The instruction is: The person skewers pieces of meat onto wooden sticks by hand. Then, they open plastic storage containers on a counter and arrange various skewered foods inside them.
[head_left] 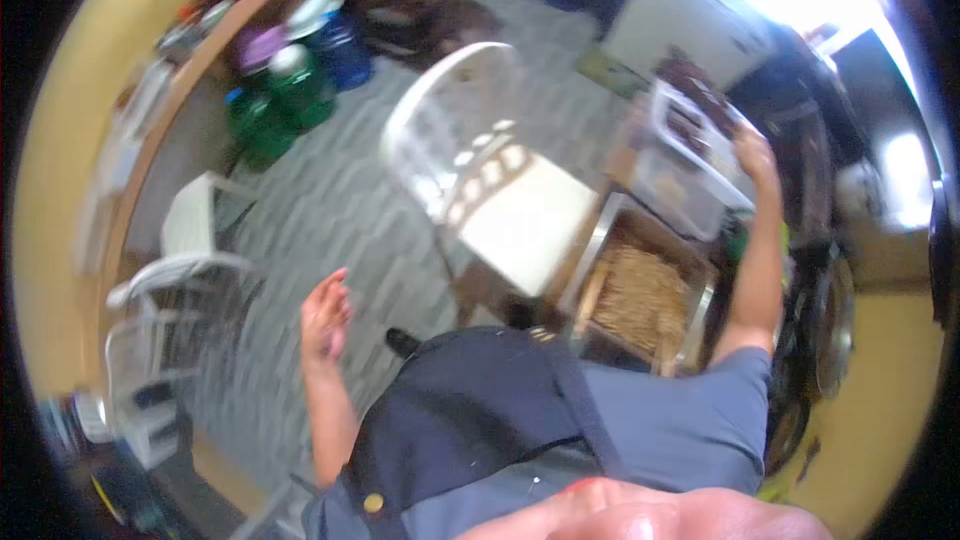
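My left hand (326, 315) hangs over the floor in front of me, holding nothing, its fingers loosely bent and apart. At the right, my right arm is stretched out over a clear plastic bin (680, 192). My right hand (752, 152) is at the bin's far right side, by the end of a long dark brown, bumpy piece (692, 85). Blur hides whether its fingers grip that piece or only touch it. Dark brown pieces also show inside the bin's top. Nearer me, a metal tray (712, 302) holds light brown, crumbly bits (640, 290).
A white plastic chair (530, 220) stands before me on the grey floor. More white chairs (180, 290) are at the left. Green bottles (300, 90) stand under a wooden-edged counter (165, 130). A white chest-like appliance (690, 15) is at the back, and pans (830, 325) are at the right.
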`<action>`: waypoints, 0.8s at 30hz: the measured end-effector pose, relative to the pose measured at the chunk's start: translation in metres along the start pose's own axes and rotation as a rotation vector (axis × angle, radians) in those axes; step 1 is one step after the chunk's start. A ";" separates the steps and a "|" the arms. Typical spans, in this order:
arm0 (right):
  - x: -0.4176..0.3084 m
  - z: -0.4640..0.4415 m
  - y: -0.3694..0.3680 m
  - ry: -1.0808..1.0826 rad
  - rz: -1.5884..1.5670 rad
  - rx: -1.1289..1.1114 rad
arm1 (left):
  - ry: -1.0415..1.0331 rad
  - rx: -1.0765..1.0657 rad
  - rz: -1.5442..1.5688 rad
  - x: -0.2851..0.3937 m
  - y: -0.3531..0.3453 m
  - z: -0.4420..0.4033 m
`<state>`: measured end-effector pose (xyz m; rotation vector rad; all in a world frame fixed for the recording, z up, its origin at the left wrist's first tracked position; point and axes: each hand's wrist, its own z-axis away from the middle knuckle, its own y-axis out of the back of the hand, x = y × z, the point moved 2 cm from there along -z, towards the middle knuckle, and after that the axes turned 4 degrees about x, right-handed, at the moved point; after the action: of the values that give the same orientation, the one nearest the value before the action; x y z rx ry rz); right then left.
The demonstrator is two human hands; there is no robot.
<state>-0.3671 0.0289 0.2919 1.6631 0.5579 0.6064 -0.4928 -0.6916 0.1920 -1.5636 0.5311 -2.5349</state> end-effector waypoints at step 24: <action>-0.988 0.032 0.105 1.095 -0.723 -0.053 | -0.409 0.468 0.193 0.263 0.434 -0.163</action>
<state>-1.0814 -0.6625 0.3049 0.8365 1.7990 0.9285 -0.7943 -1.1311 0.1947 -1.6746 0.0289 -1.9323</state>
